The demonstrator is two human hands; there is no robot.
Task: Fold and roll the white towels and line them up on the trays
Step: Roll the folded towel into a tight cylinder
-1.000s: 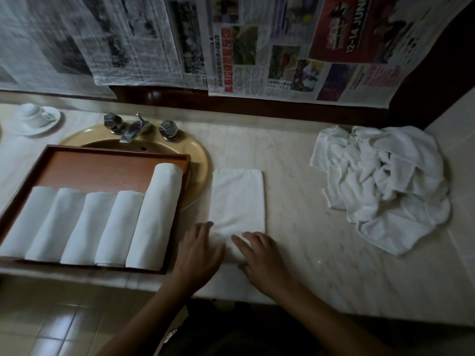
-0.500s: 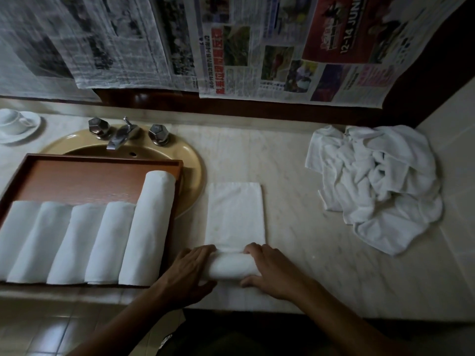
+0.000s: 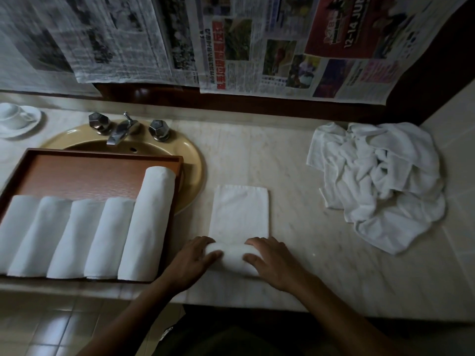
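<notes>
A folded white towel (image 3: 240,214) lies flat on the marble counter, its near end rolled into a thick roll (image 3: 232,258). My left hand (image 3: 191,263) grips the roll's left end and my right hand (image 3: 273,263) grips its right end, fingers curled over the top. To the left, a brown wooden tray (image 3: 84,173) sits over the sink and carries several rolled white towels (image 3: 113,237) side by side; the rightmost one is longer. A heap of loose white towels (image 3: 380,181) lies at the right of the counter.
A tan sink (image 3: 190,155) with a chrome tap (image 3: 120,129) lies under the tray's far edge. A white cup on a saucer (image 3: 15,119) stands far left. Newspaper sheets (image 3: 231,42) cover the wall behind. The counter edge runs just under my hands.
The roll has grown thicker and moved away from me along the towel; the flat part has become shorter. Both hands went from flat on the near end to curled over the roll.
</notes>
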